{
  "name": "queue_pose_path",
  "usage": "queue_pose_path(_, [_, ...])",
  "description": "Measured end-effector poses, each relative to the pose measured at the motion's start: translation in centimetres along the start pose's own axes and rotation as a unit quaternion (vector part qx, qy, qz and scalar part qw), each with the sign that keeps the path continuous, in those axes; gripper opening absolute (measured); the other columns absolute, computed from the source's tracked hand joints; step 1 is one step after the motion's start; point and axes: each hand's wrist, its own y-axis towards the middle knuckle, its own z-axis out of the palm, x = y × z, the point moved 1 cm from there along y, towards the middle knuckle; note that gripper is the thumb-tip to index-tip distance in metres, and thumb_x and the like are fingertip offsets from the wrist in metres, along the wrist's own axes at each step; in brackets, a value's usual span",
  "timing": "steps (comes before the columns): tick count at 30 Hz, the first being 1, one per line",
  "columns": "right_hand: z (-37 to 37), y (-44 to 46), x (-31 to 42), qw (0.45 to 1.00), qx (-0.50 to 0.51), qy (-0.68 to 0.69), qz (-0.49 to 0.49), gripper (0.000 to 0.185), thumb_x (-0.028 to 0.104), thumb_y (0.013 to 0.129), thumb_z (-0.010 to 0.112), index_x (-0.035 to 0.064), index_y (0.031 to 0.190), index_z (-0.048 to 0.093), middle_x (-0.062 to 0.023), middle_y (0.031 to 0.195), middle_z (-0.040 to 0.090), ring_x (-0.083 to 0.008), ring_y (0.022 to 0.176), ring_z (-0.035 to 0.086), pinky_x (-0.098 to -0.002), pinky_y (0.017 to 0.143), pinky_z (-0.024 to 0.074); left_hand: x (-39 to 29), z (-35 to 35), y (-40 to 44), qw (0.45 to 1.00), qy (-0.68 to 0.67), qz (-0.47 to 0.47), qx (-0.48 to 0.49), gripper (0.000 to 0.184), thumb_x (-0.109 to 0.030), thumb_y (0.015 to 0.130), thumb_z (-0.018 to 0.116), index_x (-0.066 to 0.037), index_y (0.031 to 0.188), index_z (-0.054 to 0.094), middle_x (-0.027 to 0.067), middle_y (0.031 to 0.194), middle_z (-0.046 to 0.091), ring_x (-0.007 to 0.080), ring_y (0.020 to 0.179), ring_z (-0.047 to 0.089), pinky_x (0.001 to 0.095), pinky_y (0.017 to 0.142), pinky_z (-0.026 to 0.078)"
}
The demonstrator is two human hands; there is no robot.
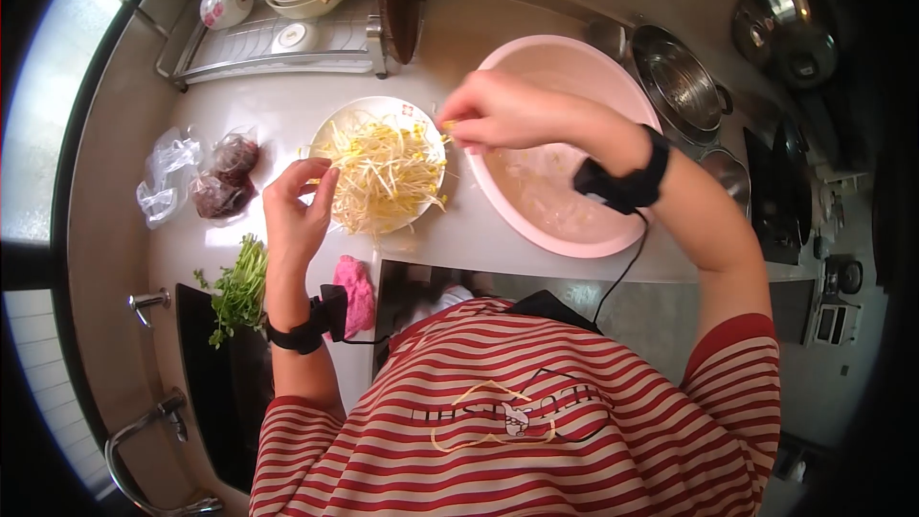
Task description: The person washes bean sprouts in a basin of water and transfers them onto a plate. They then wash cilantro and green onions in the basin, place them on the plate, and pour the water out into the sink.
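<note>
A white plate (337, 121) holds a heap of yellow-headed bean sprouts (383, 172). At the plate's left edge, my left hand (295, 209) has its thumb and fingers curled together in a pinch; what lies between them, if anything, is too small to make out. My right hand (493, 113) is raised between the plate and a pink basin (507, 215), over the basin's left rim. Its fingertips pinch a bean sprout, of which a yellow bit shows. Inside the basin is water with pale bits in it, partly hidden by my right forearm.
Left of the plate lie plastic bags (225, 177) with dark contents and a bunch of green herbs (239, 292). A pink cloth (355, 295) sits at the counter edge, near a dark sink (215, 388). Behind stands a dish rack (278, 62); metal pans (675, 81) are right.
</note>
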Motion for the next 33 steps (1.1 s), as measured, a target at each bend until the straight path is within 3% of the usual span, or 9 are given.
queue_pose_path(3, [2.3,5.0,0.6,0.983,-0.026,-0.130,-0.128,0.027,0.013,0.081,0.052,-0.0014,0.102,0.060,-0.0164,0.083,0.063,-0.0248,0.077,0.062,-0.0321,0.069,0.0484,-0.4,-0.6,0.1,1.000,0.002,0.008,-0.008,0.010,-0.006,0.078,0.063,0.004,0.081,0.062,0.0118,0.083,0.064,0.0166,0.072,0.061,0.0257,0.065,0.050])
queue_pose_path(5, [1.9,8.0,0.0,0.967,0.015,-0.241,-0.080,0.028,0.014,0.081,0.050,0.0009,0.105,0.059,-0.0196,0.094,0.062,-0.0332,0.089,0.058,-0.0352,0.078,0.0459,-0.6,-1.3,0.0,1.000,0.005,0.012,-0.024,0.010,-0.006,0.077,0.063,0.003,0.079,0.062,0.0122,0.083,0.064,0.0176,0.072,0.062,0.0260,0.064,0.050])
queue_pose_path(8, [-0.5,10.9,-1.0,0.906,0.103,-0.410,0.026,0.027,0.004,0.071,0.049,0.0031,0.093,0.065,-0.0163,0.086,0.064,-0.0317,0.079,0.061,-0.0345,0.068,0.0488,0.2,-2.3,-0.7,0.999,0.007,0.010,-0.038,0.010,-0.006,0.077,0.063,0.003,0.077,0.061,0.0125,0.083,0.064,0.0190,0.071,0.062,0.0264,0.064,0.050])
queue_pose_path(11, [-0.8,13.6,-4.9,0.938,0.103,-0.313,0.103,0.027,-0.002,0.065,0.046,0.0025,0.083,0.065,-0.0133,0.074,0.064,-0.0275,0.068,0.061,-0.0338,0.058,0.0485,0.7,-3.2,-1.7,0.999,-0.005,-0.005,-0.051,0.009,-0.005,0.075,0.064,0.003,0.074,0.060,0.0125,0.083,0.064,0.0199,0.071,0.062,0.0272,0.064,0.049])
queue_pose_path(15, [0.2,15.0,-5.0,0.906,0.153,-0.349,0.183,0.028,-0.003,0.065,0.045,0.0046,0.082,0.065,-0.0114,0.066,0.062,-0.0205,0.059,0.060,-0.0317,0.048,0.0460,1.6,-4.3,-2.4,0.998,-0.018,-0.019,-0.064,0.008,-0.004,0.075,0.064,0.003,0.074,0.059,0.0130,0.083,0.064,0.0203,0.069,0.061,0.0275,0.064,0.049])
queue_pose_path(19, [0.9,16.7,-6.0,0.880,0.184,-0.379,0.218,0.031,-0.003,0.066,0.044,0.0056,0.087,0.065,-0.0111,0.068,0.062,-0.0185,0.059,0.060,-0.0320,0.047,0.0458,1.8,-5.1,-2.4,0.997,-0.033,-0.018,-0.063,0.008,-0.003,0.074,0.064,0.003,0.074,0.059,0.0136,0.083,0.064,0.0204,0.068,0.061,0.0271,0.064,0.048])
queue_pose_path(22, [1.1,17.6,-7.2,0.904,0.175,-0.317,0.229,0.019,0.000,0.068,0.048,-0.0023,0.077,0.065,-0.0150,0.072,0.063,-0.0240,0.061,0.061,-0.0350,0.052,0.0469,2.3,-5.2,-2.5,0.996,-0.054,-0.019,-0.061,0.007,-0.002,0.074,0.064,0.003,0.073,0.059,0.0140,0.083,0.064,0.0204,0.068,0.061,0.0270,0.064,0.048])
queue_pose_path(26, [1.2,19.5,-8.3,0.873,0.236,-0.342,0.256,0.017,0.008,0.067,0.051,0.0007,0.076,0.065,-0.0131,0.069,0.062,-0.0223,0.062,0.060,-0.0348,0.054,0.0470,3.0,-5.8,-2.8,0.995,-0.066,-0.031,-0.070,0.007,-0.002,0.074,0.064,0.003,0.073,0.059,0.0138,0.083,0.064,0.0208,0.069,0.061,0.0275,0.064,0.048])
queue_pose_path(33, [1.7,20.2,-10.6,0.883,0.234,-0.255,0.316,0.019,0.009,0.065,0.051,0.0030,0.077,0.064,-0.0099,0.071,0.062,-0.0232,0.064,0.059,-0.0374,0.056,0.0482,4.2,-6.5,-3.0,0.994,-0.068,-0.041,-0.072,0.007,-0.002,0.074,0.064,0.003,0.074,0.058,0.0142,0.083,0.064,0.0207,0.070,0.061,0.0273,0.065,0.047])
